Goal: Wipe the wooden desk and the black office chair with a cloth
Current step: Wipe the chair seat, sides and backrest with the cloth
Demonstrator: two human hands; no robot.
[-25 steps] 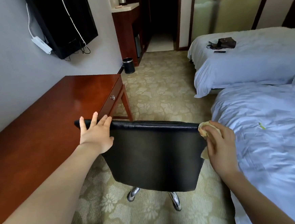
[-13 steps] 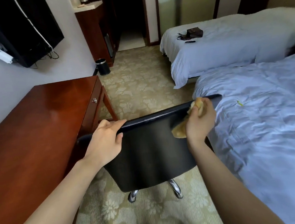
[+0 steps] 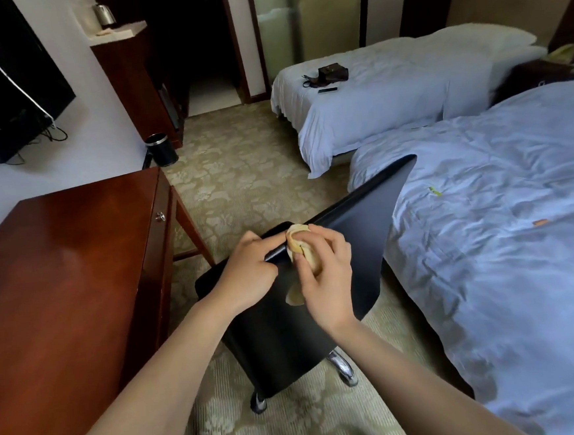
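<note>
Head: cloth [image 3: 299,248] on chair [image 3: 353,246] top edge

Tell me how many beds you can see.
2. The near bed lies just right of the black chair; the far bed stands behind it, near the doorway, with a dark bag on top. More could be out of frame.

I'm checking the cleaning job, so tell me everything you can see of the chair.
The chair is black, its smooth, slightly shiny back looking like leather, seen from behind and tilted. Chrome legs show under it on the carpet. It stands between the desk and the bed. The left hand grips its top edge; the right hand presses a cloth onto that edge. The seat is hidden.
</note>
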